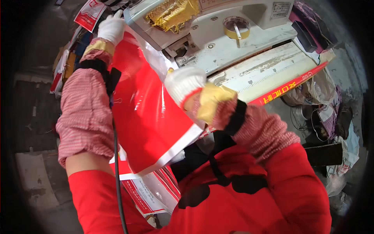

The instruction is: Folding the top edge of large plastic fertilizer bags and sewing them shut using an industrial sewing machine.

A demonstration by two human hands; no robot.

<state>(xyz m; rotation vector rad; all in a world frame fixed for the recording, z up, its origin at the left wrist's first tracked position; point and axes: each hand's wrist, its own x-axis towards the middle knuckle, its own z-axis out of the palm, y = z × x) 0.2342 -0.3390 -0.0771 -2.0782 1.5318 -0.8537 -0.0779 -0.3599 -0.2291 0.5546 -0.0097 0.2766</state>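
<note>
A glossy red plastic sack (146, 109) with a white border hangs slantwise in front of a grey industrial sewing machine (210, 45). My right hand (185, 84), in a white knit glove, is closed at the sack's right side, just below the machine's needle end; its fingers are bent and partly hidden. At the machine's far left end is my left hand (111, 28), also gloved in white, above the sack's upper edge. Its visible fingers reach forward, slightly apart, with no held thing showing. Checked sleeve covers wrap both forearms.
A roll of tape (236, 28) sits on the machine, and yellow woven cloth (172, 15) is wrapped on its arm. Printed sacks (144, 193) lie below. A red-and-white packet (90, 15) is at upper left. A black cable (118, 183) runs by my left arm. Bags and scraps (331, 117) lie right.
</note>
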